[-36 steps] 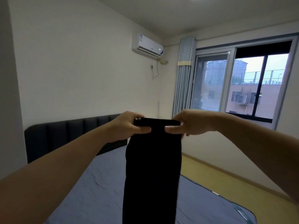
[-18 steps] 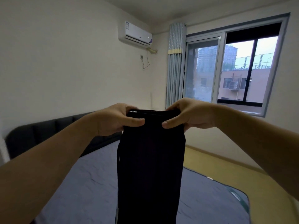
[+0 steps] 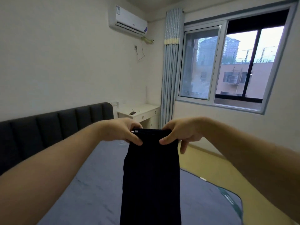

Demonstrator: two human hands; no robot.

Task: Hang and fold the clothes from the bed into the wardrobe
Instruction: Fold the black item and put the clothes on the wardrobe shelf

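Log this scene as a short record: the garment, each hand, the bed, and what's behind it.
item: black garment, hanging straight down above the bed
left: left hand pinches its top edge, thumb in front
right: right hand pinches the same edge at the other end
bed: blue-grey bed, dark headboard
behind: white desk, curtain, window, air conditioner
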